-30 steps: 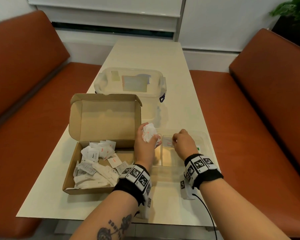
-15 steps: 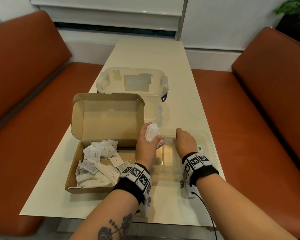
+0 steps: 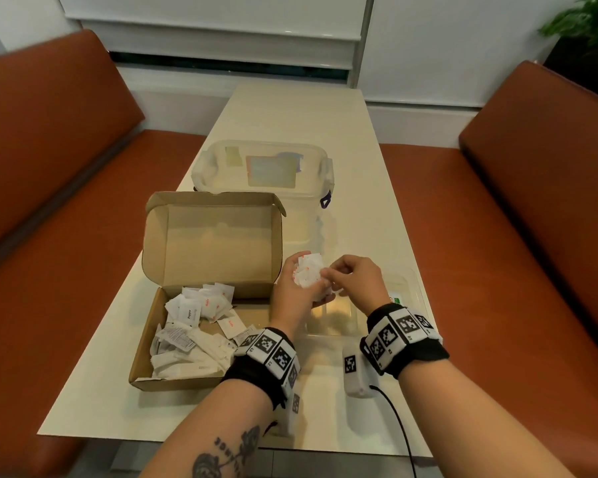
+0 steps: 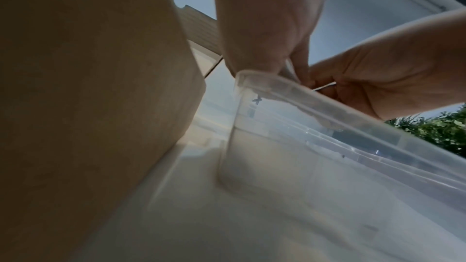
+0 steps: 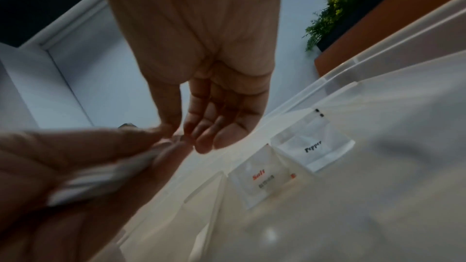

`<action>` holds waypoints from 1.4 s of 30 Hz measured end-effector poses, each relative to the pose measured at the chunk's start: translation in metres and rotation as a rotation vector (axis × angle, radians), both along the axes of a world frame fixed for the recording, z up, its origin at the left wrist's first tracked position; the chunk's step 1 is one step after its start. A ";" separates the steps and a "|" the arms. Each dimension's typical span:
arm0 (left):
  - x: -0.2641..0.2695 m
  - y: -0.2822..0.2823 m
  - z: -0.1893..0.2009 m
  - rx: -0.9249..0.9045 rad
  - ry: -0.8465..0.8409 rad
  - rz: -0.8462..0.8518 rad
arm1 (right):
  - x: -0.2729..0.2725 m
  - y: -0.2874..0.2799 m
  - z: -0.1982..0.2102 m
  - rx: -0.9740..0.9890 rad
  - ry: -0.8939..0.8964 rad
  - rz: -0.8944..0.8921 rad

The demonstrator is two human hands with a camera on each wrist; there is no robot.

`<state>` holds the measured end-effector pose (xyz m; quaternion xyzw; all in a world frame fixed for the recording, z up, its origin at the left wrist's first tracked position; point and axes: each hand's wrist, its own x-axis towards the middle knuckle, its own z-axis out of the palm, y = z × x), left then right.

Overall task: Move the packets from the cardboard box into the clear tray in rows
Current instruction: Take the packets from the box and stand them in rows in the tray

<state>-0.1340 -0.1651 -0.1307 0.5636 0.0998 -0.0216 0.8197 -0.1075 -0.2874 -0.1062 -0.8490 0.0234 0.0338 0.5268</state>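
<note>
i see my left hand [image 3: 296, 288] clutching a crumpled white packet bunch [image 3: 308, 274] mid-frame, right hand [image 3: 354, 282] pinching its edge, salt packet [image 5: 257, 182] and pepper packet [image 5: 314, 147] flat in clear tray [image 3: 413, 288]

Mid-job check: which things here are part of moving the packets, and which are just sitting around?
In the job:
- cardboard box with loose packets
- clear tray, salt packet and pepper packet inside
- packet bunch in left hand
- right hand pinching at the bunch

Lying about:
- lidded clear bin
- plant
- orange benches
</note>
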 end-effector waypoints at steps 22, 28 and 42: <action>0.000 -0.003 -0.006 0.175 -0.093 0.203 | 0.002 -0.023 -0.005 -0.020 0.049 0.081; 0.001 -0.005 -0.009 0.141 -0.086 0.211 | 0.006 -0.024 -0.017 -0.436 -0.035 0.029; 0.001 -0.004 -0.009 0.162 -0.099 0.179 | 0.010 -0.022 -0.031 -0.722 -0.074 0.070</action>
